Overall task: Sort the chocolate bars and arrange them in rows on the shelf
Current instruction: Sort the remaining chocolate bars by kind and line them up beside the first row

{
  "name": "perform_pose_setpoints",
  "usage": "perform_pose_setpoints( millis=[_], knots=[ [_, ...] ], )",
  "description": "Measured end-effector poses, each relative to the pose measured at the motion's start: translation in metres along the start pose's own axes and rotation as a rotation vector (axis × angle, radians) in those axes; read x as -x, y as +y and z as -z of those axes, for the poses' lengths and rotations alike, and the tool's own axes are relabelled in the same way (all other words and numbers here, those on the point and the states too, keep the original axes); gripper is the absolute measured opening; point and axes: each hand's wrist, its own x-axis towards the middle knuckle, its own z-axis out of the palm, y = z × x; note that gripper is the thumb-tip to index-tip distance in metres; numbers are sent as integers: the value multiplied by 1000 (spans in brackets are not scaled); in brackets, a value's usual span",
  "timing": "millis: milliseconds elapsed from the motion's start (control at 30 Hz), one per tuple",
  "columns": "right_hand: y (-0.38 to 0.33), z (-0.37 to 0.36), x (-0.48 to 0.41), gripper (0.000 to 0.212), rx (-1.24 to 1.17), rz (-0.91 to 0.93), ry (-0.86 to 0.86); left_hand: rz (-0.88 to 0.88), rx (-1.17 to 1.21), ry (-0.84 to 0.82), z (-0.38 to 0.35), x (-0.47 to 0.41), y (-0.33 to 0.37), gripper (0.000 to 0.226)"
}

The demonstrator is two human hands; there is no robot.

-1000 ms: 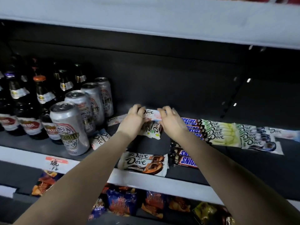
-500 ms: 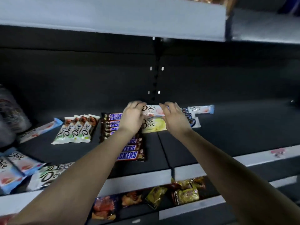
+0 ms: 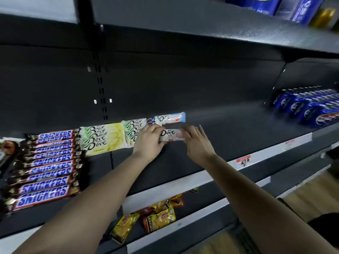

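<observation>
dim | shelf recess shadowed | wide-angle edge warp | corners blurred

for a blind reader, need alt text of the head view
Two hands, left hand and right hand, hold a white chocolate bar by its ends over a dark shelf. Rows of pale green bars and brown bars lie to the left.

"SNICKERS" runs along each brown bar (image 3: 45, 173) in the left stack. "Dove" marks the green wrappers (image 3: 102, 138) and the held pink bar (image 3: 171, 135).
</observation>
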Motion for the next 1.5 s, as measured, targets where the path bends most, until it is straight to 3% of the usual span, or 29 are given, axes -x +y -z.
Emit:
perform_pose_setpoints(
  millis=[267,600,867,1200,1500],
  knots=[
    [58,-30,-2,65,-220,-56,-168,62,-89,-88,-44,-17,30,46],
    [90,-61,-30,48,-298,34,-54,292,-109,19,-69,-35,38,38],
    [90,-78,-66,50,-435,-59,64,505,-216,20,-75,-43,34,75],
    [75,-98,-104,50,-480,-10,108,549,-228,14,-76,-45,36,77],
    [74,-101,-103,46,-522,-133,75,557,-260,16,-76,-46,37,76]
  ],
)
